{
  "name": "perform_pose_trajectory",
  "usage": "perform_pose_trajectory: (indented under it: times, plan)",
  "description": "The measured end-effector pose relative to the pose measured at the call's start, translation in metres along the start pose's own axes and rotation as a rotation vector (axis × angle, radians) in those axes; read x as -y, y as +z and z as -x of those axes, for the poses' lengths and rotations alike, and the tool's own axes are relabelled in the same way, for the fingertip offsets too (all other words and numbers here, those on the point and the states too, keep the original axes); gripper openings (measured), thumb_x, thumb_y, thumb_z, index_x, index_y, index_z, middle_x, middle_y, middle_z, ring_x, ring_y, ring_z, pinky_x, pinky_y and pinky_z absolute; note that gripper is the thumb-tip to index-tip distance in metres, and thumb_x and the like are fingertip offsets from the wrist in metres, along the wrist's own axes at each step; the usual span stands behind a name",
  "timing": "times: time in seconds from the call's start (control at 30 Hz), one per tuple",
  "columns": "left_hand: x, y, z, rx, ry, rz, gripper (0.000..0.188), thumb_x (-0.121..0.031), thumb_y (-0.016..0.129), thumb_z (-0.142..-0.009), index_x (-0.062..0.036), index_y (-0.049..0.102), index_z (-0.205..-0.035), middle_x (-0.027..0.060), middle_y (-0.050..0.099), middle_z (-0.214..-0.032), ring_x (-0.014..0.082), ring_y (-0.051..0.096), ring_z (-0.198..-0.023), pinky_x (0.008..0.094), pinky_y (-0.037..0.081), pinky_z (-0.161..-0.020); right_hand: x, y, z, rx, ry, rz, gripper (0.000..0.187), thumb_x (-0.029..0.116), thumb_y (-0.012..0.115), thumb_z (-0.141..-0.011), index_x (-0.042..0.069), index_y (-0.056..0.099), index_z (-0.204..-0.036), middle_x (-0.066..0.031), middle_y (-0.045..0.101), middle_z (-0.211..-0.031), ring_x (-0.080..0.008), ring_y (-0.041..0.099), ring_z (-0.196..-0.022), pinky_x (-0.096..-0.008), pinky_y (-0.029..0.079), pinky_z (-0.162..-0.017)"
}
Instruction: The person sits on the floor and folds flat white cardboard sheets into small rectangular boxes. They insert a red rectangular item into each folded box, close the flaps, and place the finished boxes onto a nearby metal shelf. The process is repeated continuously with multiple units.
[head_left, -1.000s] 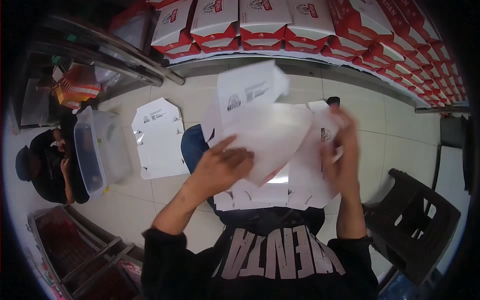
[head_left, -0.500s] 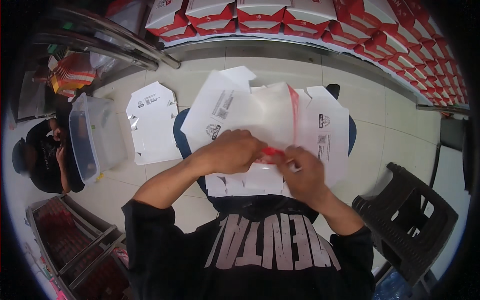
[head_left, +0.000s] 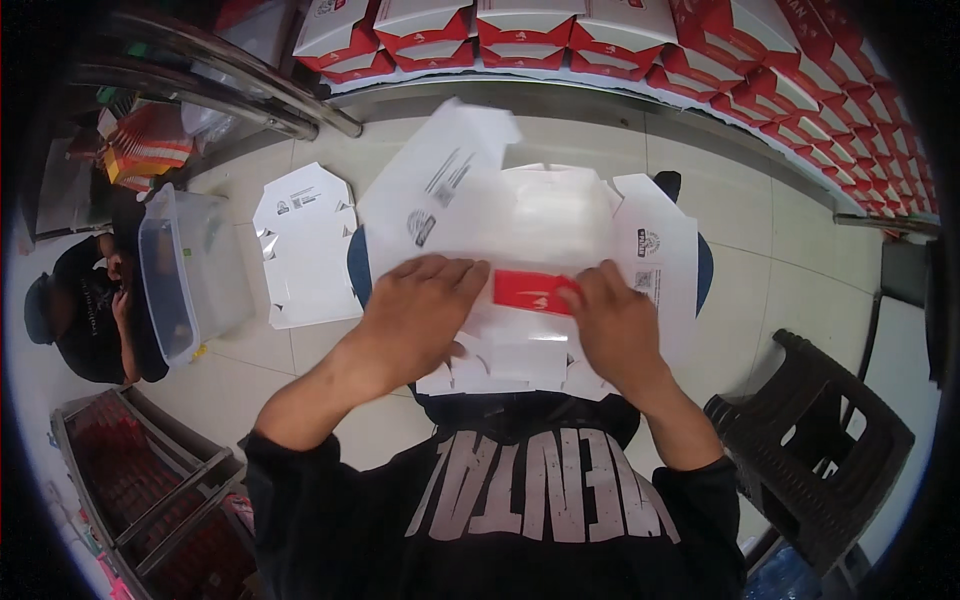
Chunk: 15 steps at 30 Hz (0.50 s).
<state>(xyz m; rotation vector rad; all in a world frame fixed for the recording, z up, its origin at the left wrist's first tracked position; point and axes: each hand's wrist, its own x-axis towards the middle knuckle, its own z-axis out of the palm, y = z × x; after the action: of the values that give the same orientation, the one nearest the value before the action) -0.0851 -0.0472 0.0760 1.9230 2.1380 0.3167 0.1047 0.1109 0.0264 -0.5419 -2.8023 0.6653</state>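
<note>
A partly folded white cardboard box (head_left: 565,210) lies across my lap, its wide side panels spread left and right. Its red flap (head_left: 530,291) shows upright along the near side, between my hands. My left hand (head_left: 425,305) grips the box's near left corner, fingers over the wall and thumb below. At the near right corner, my right hand (head_left: 615,320) pinches the box by the end of the red flap. The palms hide both corners. The raised left panel (head_left: 440,170) is slightly blurred.
A flat white box blank (head_left: 308,255) lies on the floor at left, beside a clear plastic tub (head_left: 195,270). Another person (head_left: 90,310) sits beyond it. Finished red-and-white boxes (head_left: 620,35) line the far side. A dark plastic stool (head_left: 815,440) stands at right.
My left hand has moved left, from the red flap to the near left corner. The red flap has straightened out, and the red-edged wall at the right has come down.
</note>
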Motion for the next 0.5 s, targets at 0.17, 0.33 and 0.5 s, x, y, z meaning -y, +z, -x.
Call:
perform_pose_trajectory:
  times: [0.17, 0.33, 0.5]
  plan:
    - [-0.005, 0.001, 0.005, 0.02, -0.078, -0.135, 0.007, -0.012, 0.07, -0.077, -0.0086, 0.067, -0.082, 0.007, 0.063, -0.084, 0.0266, 0.067, -0.083, 0.0392, 0.053, -0.069, 0.029, 0.013, -0.008, 0.0, 0.025, -0.155, 0.027, 0.025, 0.074, -0.088, 0.001, 0.062, -0.083, -0.0102, 0.056, -0.079, -0.0296, 0.064, -0.063, -0.0374, 0.053, -0.054]
    - [-0.001, -0.013, -0.002, 0.022, -0.241, 0.053, 0.003, -0.008, 0.069, -0.077, -0.0081, 0.067, -0.08, 0.0074, 0.063, -0.082, 0.0268, 0.067, -0.076, 0.0384, 0.054, -0.067, 0.036, -0.005, -0.008, 0.07, 0.035, -0.354, 0.023, 0.017, 0.077, -0.085, 0.001, 0.061, -0.084, -0.01, 0.057, -0.08, -0.0306, 0.061, -0.061, -0.0384, 0.049, -0.055]
    - [-0.016, -0.013, -0.019, -0.145, 0.01, 0.051, 0.023, -0.007, 0.078, -0.073, -0.0042, 0.071, -0.095, 0.0112, 0.067, -0.093, 0.0282, 0.07, -0.091, 0.037, 0.057, -0.075, 0.03, -0.002, -0.013, -0.166, 0.024, -0.454, 0.014, 0.011, 0.07, -0.092, -0.002, 0.064, -0.092, -0.0117, 0.057, -0.08, -0.0257, 0.059, -0.059, -0.0344, 0.046, -0.054]
